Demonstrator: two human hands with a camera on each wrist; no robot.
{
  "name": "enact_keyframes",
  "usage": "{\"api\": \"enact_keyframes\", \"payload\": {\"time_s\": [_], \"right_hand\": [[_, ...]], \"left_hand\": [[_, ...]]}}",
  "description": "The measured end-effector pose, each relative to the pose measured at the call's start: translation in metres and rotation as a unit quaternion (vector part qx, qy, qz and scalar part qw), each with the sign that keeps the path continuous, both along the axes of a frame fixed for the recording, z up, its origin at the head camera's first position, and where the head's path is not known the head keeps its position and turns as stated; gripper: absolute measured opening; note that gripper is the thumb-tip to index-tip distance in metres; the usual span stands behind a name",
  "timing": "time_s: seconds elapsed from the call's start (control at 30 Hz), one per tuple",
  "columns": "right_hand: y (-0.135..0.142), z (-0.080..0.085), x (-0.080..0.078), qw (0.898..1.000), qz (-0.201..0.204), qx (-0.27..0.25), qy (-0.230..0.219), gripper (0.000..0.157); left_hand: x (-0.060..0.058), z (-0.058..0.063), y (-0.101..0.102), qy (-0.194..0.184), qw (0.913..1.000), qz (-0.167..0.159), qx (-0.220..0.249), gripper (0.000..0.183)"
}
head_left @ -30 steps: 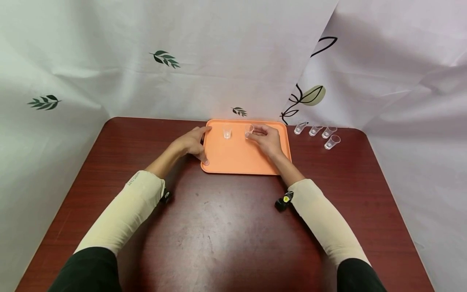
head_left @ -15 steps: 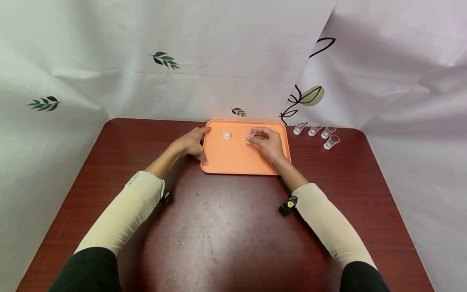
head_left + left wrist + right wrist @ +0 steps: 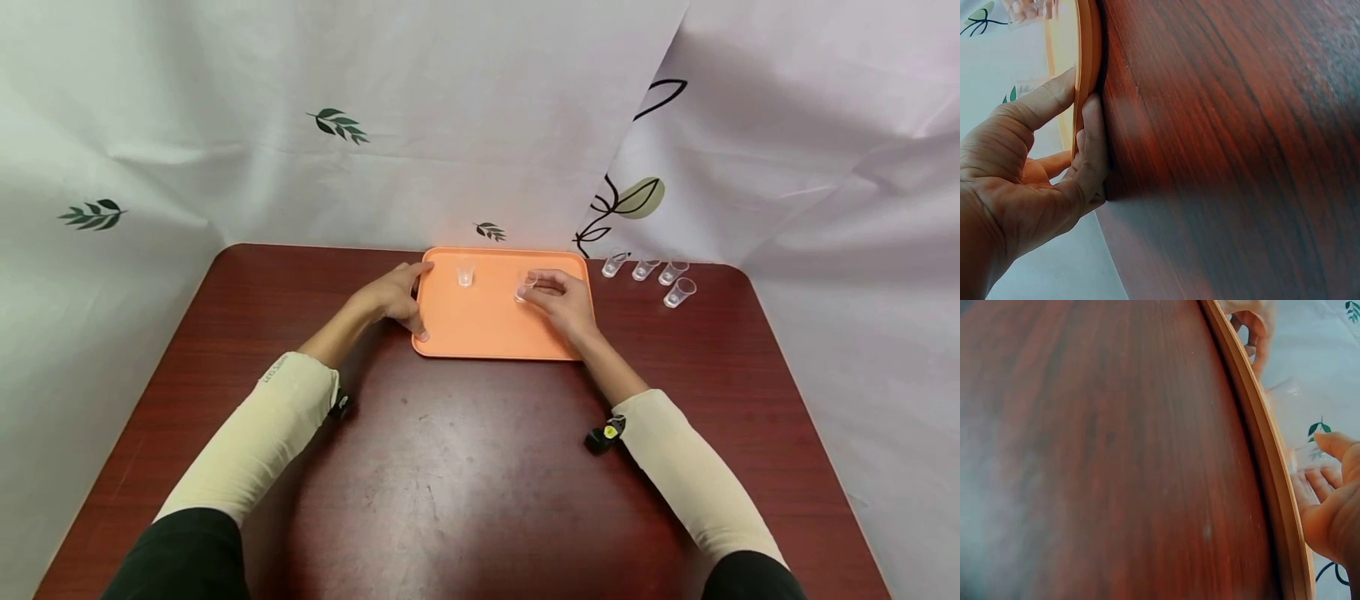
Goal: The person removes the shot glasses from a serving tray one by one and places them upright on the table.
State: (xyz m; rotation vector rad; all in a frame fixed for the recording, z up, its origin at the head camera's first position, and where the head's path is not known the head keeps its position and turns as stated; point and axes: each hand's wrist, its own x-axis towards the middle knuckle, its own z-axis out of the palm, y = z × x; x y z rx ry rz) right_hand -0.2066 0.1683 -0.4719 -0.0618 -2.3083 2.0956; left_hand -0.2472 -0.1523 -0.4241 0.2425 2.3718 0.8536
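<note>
An orange tray [image 3: 483, 329] lies flat at the far edge of the table. My left hand [image 3: 393, 298] grips its left side, and in the left wrist view the thumb and fingers [image 3: 1092, 134] hold the rim. Over the tray's right half my right hand [image 3: 568, 307] pinches a small clear plastic cup [image 3: 522, 289] between thumb and fingers. That cup [image 3: 1311, 457] looks upright in the right wrist view; whether it touches the tray is hard to tell. Another clear cup [image 3: 465, 276] stands upright on the tray, left of the held one.
Several more clear cups [image 3: 679, 292] stand on the dark red-brown table [image 3: 465, 467], right of the tray. A white sheet with leaf prints [image 3: 420, 100] hangs directly behind the tray and along both sides.
My right hand has moved a little to the right and nearer to me, with the cup between its fingers. My left hand stays at the tray's side.
</note>
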Motion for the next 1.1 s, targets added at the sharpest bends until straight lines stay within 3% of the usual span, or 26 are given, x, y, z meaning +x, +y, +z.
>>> {"api": "enact_keyframes", "payload": {"time_s": [0.57,0.87,1.1], "right_hand": [[0.041,0.003,0.021,1.0,-0.02,-0.019,0.004,0.043],[0.054,0.008,0.028,0.997,-0.028,-0.067,-0.011,0.046],[0.071,0.01,0.03,0.998,-0.05,-0.042,-0.003,0.046]], "left_hand": [[-0.001,-0.001,0.003,0.005,0.9999,-0.005,-0.011,0.148],[-0.002,-0.001,0.0,0.003,0.9999,-0.004,-0.011,0.147],[-0.004,-0.002,-0.001,0.01,0.9997,-0.011,-0.016,0.146]]}}
